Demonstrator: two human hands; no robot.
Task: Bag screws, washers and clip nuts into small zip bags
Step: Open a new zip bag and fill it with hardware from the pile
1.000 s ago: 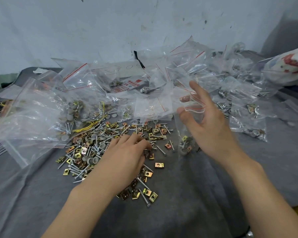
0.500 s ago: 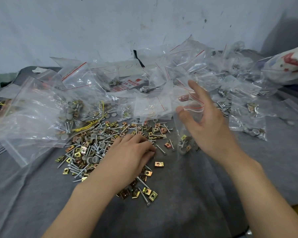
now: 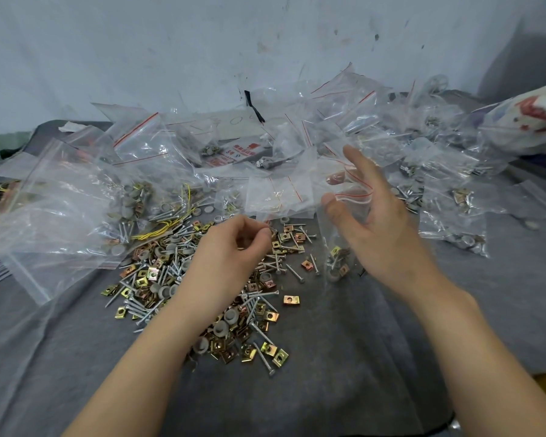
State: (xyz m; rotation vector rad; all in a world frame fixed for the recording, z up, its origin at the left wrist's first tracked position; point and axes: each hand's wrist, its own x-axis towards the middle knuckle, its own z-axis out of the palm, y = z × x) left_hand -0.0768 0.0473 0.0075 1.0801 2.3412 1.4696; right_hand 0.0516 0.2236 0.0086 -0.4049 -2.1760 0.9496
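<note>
Clear plastic fills the far left: big bags slumped on the grey cloth, some with washers and screws inside; just to their right, partly touching them, spreads the loose pile of screws, grey washers and brass-coloured clip nuts; one clip nut lies apart at its right edge. Over the far side of the pile hangs the left hand, lifted off the cloth, fingers curled in and the tips pressed against the thumb in a pinch; whether a part sits between them I cannot tell, since the hand hides it. To its right the right hand holds a small zip bag upright by its mouth, thumb on the near lip and fingers spread behind the far one, so the mouth gapes towards the left hand; a few clip nuts and a washer already lie in its bottom, low by the cloth. Behind and further right lie many filled bags. The step in hand looks like loading: a pick carried to the bag. Next, I judge, the left fingertips must come over the open mouth and let go there; the right must hold the lips apart; the bag is limp, so a miss would drop the part back on the cloth.
</note>
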